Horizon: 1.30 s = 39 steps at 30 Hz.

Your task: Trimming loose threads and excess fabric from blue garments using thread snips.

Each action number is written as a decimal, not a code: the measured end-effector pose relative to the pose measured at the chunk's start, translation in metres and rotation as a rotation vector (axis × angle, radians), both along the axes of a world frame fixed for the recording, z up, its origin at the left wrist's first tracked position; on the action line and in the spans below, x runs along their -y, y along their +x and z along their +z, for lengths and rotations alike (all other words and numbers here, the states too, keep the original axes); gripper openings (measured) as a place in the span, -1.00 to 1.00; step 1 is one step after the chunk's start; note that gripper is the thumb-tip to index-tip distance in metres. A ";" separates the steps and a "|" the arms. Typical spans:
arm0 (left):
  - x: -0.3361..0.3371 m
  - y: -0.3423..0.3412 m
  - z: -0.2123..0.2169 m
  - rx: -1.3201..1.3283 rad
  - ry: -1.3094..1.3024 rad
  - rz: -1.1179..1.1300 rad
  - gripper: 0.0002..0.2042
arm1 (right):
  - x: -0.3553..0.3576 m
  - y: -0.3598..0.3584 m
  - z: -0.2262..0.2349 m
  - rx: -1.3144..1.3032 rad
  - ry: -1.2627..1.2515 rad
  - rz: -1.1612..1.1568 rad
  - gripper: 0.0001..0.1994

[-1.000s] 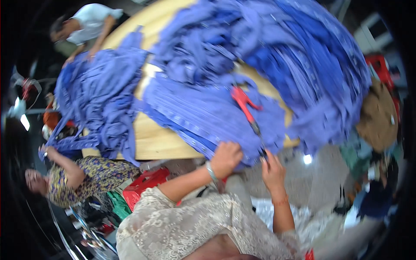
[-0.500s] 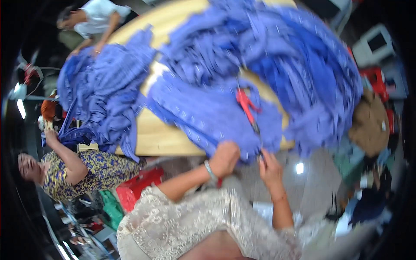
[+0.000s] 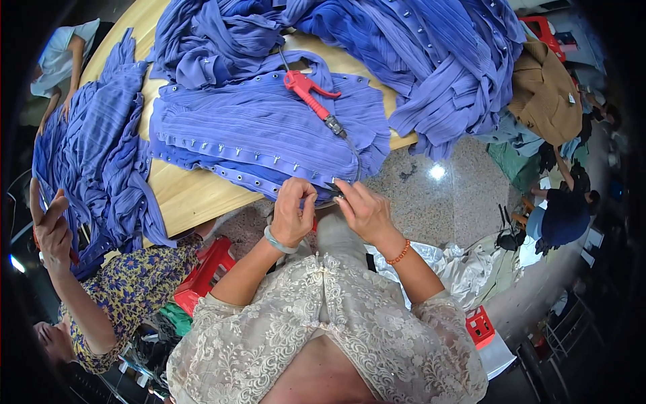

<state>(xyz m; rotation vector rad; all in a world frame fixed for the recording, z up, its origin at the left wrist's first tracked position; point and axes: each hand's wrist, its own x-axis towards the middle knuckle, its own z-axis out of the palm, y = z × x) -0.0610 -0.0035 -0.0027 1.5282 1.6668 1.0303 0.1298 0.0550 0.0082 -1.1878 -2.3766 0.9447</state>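
A ribbed violet-blue garment (image 3: 229, 124) lies across the table's near edge, with a row of small metal fasteners along its front strip. My left hand (image 3: 292, 214) is closed at the garment's near edge, fingertips pinched on the cloth there. Close beside it, my right hand (image 3: 369, 213) grips small dark thread snips (image 3: 332, 188), blades toward the left hand. The handle of the snips is mostly covered by my fingers. On the garment rests a red air blow gun (image 3: 311, 97), its thin nozzle pointing away and its hose running down near my right hand.
More violet-blue garments (image 3: 431, 60) are heaped over the round wooden table (image 3: 192, 198). At left, a co-worker's raised hand (image 3: 54, 236) is near another pile; a second person stands beyond. A red stool (image 3: 208, 273) is left of me, a brown cloth (image 3: 546, 91) at right.
My head view has shifted, so the table and garments sit further left and higher. Both my hands stay at the garment's near edge. The co-worker at left has a hand raised nearer to me.
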 end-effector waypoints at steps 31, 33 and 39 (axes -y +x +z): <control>-0.024 0.013 0.014 -0.446 0.117 -0.072 -0.86 | -0.014 0.034 0.007 -0.013 -0.030 -0.065 -0.66; -0.024 0.011 0.014 -0.336 0.093 -0.017 -0.87 | -0.016 0.032 0.009 -0.009 -0.038 -0.041 -0.66; -0.017 0.023 0.011 -0.182 -0.006 0.038 -0.90 | -0.002 0.032 0.000 -0.020 -0.043 -0.020 -0.64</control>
